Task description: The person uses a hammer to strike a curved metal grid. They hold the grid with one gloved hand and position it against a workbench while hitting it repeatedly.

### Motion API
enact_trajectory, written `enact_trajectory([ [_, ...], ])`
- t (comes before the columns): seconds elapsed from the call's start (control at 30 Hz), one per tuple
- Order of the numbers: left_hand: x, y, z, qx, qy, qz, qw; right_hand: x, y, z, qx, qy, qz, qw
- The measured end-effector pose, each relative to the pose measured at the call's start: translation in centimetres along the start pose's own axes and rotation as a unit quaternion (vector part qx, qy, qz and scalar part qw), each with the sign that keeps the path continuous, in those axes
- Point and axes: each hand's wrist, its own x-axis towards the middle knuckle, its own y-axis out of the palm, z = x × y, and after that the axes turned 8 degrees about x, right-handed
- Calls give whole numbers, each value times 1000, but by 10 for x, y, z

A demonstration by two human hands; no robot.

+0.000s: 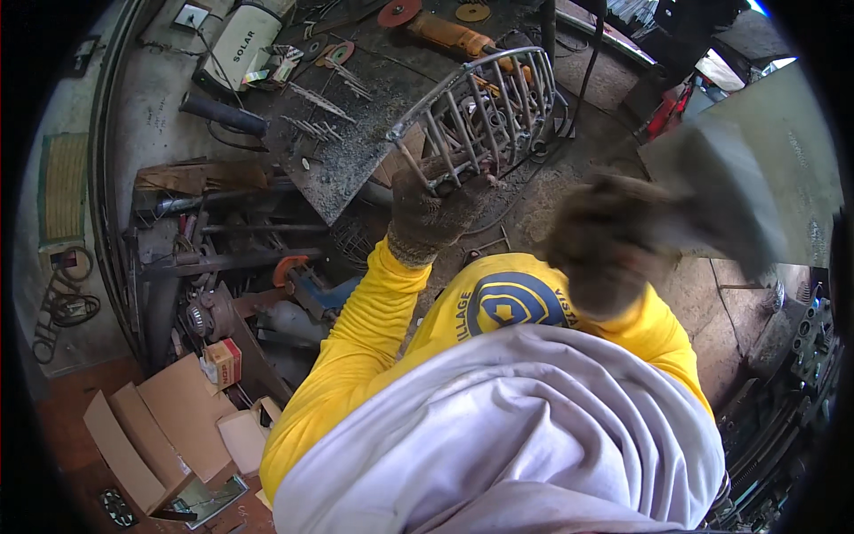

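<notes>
My left hand, in a dark, worn work glove, is closed on the near end of a metal rack. Many thin rods join the rack's long rails, and it tilts away from me beside the table corner. My right hand, also gloved, is raised to the right and smeared by motion. A grey shield-like panel blurs along with it, so the hand appears to hold it; the individual fingers cannot be made out.
An orange angle grinder, discs and loose rods lie on the gritty worktable. A white box-shaped unit stands at its left. Lower left are an opened cardboard box and metal scrap. Tools line the right side.
</notes>
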Motion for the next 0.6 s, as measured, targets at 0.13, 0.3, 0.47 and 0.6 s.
enact_trajectory([
  [0.13,-4,0,-5,-141,-67,-38,987,8,-5,-5,-153,39,58,986],
  [0.3,2,-7,-9,-77,-32,-55,995,-4,-10,-12,116,40,-35,992],
  [0.47,-5,-10,-16,-78,-68,18,994,-5,-10,-17,216,118,-79,966],
  [0.6,-8,-11,-5,6,6,44,999,-3,-11,-15,99,30,-30,994],
])
